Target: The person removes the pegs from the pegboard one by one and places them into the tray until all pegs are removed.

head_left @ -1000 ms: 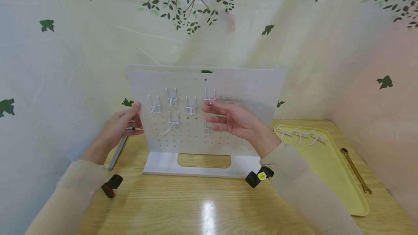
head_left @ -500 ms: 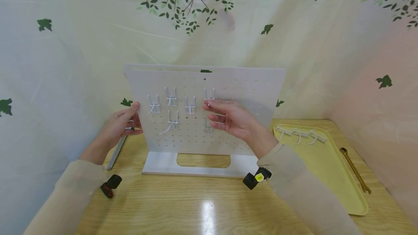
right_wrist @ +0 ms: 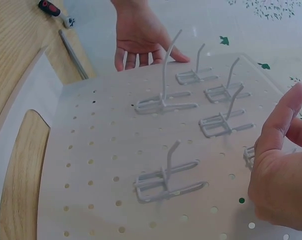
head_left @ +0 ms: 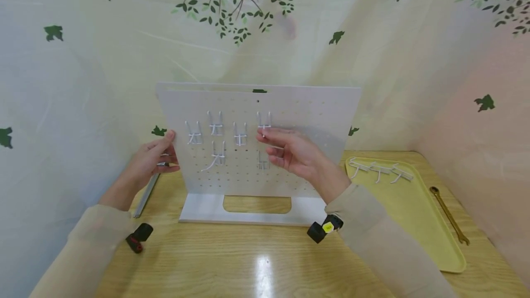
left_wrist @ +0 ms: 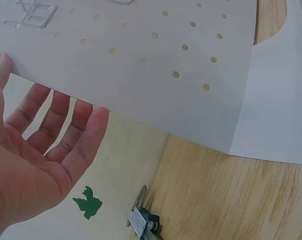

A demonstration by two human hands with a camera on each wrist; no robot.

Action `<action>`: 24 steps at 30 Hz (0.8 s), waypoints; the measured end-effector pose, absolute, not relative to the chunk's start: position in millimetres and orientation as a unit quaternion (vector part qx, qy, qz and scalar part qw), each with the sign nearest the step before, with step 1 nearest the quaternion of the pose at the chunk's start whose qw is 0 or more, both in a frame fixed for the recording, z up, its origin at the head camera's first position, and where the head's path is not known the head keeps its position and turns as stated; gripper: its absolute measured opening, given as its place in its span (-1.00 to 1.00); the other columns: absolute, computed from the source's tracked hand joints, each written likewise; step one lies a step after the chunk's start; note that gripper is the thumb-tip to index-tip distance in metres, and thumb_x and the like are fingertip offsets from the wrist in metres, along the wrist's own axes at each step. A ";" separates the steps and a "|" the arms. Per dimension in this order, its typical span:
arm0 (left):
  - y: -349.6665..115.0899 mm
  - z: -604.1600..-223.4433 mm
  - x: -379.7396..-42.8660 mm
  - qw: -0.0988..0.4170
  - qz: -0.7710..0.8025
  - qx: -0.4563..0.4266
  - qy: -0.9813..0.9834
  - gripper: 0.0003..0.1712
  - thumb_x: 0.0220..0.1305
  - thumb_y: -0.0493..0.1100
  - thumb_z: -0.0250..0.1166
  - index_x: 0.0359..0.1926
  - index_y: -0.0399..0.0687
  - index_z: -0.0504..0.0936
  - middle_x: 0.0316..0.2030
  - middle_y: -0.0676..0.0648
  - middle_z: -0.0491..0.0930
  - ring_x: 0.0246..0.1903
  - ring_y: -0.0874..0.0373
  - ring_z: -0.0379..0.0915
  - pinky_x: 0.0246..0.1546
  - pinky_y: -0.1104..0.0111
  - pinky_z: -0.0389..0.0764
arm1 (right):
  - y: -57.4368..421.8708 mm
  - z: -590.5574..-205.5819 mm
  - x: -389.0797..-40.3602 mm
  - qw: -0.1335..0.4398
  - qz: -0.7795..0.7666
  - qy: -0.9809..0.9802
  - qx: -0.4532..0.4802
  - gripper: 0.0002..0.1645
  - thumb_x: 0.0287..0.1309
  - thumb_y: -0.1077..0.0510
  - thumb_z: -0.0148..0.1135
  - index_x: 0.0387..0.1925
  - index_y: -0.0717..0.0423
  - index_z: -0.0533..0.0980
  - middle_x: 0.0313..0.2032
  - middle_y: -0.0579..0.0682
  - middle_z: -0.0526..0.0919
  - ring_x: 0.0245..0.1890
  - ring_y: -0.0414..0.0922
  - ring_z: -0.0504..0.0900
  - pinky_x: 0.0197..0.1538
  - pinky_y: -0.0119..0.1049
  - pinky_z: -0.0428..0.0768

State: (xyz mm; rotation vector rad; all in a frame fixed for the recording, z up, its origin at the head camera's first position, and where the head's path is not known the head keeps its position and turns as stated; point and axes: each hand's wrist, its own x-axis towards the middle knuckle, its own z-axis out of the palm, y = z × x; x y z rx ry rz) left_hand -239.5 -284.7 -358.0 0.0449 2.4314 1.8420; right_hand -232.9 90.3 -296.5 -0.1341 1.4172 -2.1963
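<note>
A white pegboard (head_left: pixel 298 174) stands upright on its base, with several white wire hooks (head_left: pixel 218 154) set in its holes. My left hand (head_left: pixel 145 164) grips the board's left edge. In the left wrist view the thumb lies on the front face and the fingers (left_wrist: pixel 61 120) reach behind. My right hand (head_left: pixel 298 155) pinches the upper right hook (head_left: pixel 264 121) between thumb and index finger, right at the board. In the right wrist view that hook (right_wrist: pixel 249 156) is mostly hidden by the hand (right_wrist: pixel 278 175). A lower hook (right_wrist: pixel 168 182) hangs just below it.
A yellow tray (head_left: pixel 414 229) on the right holds three more hooks (head_left: pixel 381 169). Beside it lies a gold combination wrench (head_left: pixel 449 215). Left of the board, a caliper (left_wrist: pixel 141 217) lies on the wooden table (head_left: pixel 207 261). A leaf-patterned curtain (head_left: pixel 331 3) hangs behind.
The lower fingers of my right hand have curled in and drawn back from the lower hook, while thumb and index stay at the upper hook. My left hand keeps its grip.
</note>
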 end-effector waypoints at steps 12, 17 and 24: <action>-285.4 -358.3 -238.9 0.045 0.602 0.015 0.797 -0.21 0.43 0.42 0.02 -0.09 -0.33 0.50 -0.16 -0.14 0.54 -0.22 0.08 0.60 -0.12 0.19 0.74 | 92.2 -297.8 -230.6 0.264 -0.797 0.538 -0.075 -0.56 0.46 0.18 0.18 0.27 0.27 0.46 -0.10 0.04 0.72 -0.58 -0.23 0.60 -0.53 -0.49 0.57; -286.4 -359.4 -239.3 0.045 0.593 0.015 0.804 -0.19 0.43 0.43 0.00 0.01 -0.31 0.49 -0.13 -0.15 0.53 -0.20 0.07 0.60 -0.11 0.19 0.74 | 94.3 -297.8 -229.3 0.270 -0.788 0.546 -0.091 -0.51 0.48 0.18 0.16 0.32 0.29 0.40 -0.12 0.03 0.72 -0.57 -0.23 0.59 -0.55 -0.50 0.53; -285.7 -359.2 -239.8 0.048 0.588 0.014 0.808 -0.18 0.43 0.44 -0.01 0.01 -0.31 0.49 -0.12 -0.16 0.52 -0.19 0.07 0.60 -0.12 0.21 0.74 | 104.0 -296.2 -222.9 0.259 -0.775 0.566 -0.104 -0.52 0.46 0.17 0.20 0.30 0.27 0.43 -0.13 0.03 0.71 -0.60 -0.21 0.58 -0.56 -0.48 0.50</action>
